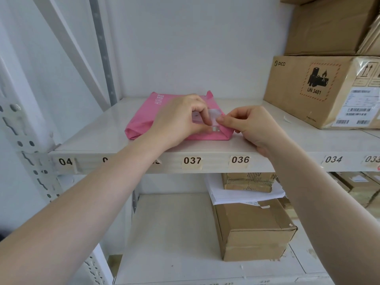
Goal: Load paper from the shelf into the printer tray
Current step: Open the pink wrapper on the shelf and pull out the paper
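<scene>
A pink-wrapped ream of paper [144,114] lies flat on the white shelf [102,140], above the labels 037 and 036. My left hand [178,118] rests on top of the ream, fingers curled at its near right end. My right hand [250,126] is at the ream's right end, thumb and forefinger pinching a pale strip of tape or wrapper flap [213,116]. Both hands touch the wrapper there. The printer and its tray are not in view.
A brown PICO carton [320,89] with a UN 3481 mark stands on the same shelf to the right, with more cartons stacked above it. On the lower shelf sit a brown box [253,231], loose white sheets [244,195] and further cartons. A perforated shelf post [26,140] stands at left.
</scene>
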`<state>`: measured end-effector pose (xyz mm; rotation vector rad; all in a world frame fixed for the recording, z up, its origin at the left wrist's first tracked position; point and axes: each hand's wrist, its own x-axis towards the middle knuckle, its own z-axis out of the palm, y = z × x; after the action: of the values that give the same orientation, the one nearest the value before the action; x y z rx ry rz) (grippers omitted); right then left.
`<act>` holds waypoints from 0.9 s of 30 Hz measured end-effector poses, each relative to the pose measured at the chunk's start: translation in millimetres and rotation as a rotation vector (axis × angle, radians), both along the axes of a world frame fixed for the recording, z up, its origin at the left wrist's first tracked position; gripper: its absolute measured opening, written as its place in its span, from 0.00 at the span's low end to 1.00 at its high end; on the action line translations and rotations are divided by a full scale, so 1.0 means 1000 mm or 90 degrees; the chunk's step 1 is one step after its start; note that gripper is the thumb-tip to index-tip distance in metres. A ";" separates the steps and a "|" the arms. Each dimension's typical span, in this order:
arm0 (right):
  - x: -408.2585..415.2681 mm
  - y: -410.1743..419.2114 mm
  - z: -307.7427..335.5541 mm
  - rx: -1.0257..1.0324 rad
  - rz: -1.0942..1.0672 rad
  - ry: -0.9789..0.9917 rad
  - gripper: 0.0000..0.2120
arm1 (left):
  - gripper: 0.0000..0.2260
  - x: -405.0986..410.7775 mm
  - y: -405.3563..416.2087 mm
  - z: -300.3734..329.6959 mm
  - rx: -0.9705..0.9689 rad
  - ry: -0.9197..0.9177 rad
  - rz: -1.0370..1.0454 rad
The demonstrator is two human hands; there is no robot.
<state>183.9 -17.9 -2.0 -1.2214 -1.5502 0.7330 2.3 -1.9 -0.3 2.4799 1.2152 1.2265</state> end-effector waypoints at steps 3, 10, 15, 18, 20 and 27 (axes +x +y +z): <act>0.000 0.000 0.000 -0.009 0.005 0.002 0.10 | 0.08 -0.001 -0.001 0.003 -0.062 -0.046 -0.034; 0.002 -0.006 0.003 0.030 -0.032 0.002 0.05 | 0.05 -0.008 -0.009 0.008 -0.198 0.086 -0.087; -0.009 -0.004 -0.006 0.064 -0.087 -0.196 0.16 | 0.06 -0.008 -0.009 0.008 -0.170 0.053 -0.074; -0.001 -0.006 -0.008 0.054 -0.052 -0.204 0.18 | 0.09 -0.012 -0.010 0.009 -0.143 0.047 -0.051; 0.003 -0.008 -0.007 0.051 -0.034 -0.196 0.16 | 0.09 -0.021 -0.010 0.012 -0.116 0.045 -0.040; -0.031 -0.003 0.020 0.161 -0.051 -0.317 0.13 | 0.16 -0.067 -0.011 0.017 -0.167 -0.077 -0.015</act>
<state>152.8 -21.2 17.6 -1.3242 -1.9142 0.1709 -64.6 -13.1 16.9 2.1946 1.2234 1.1130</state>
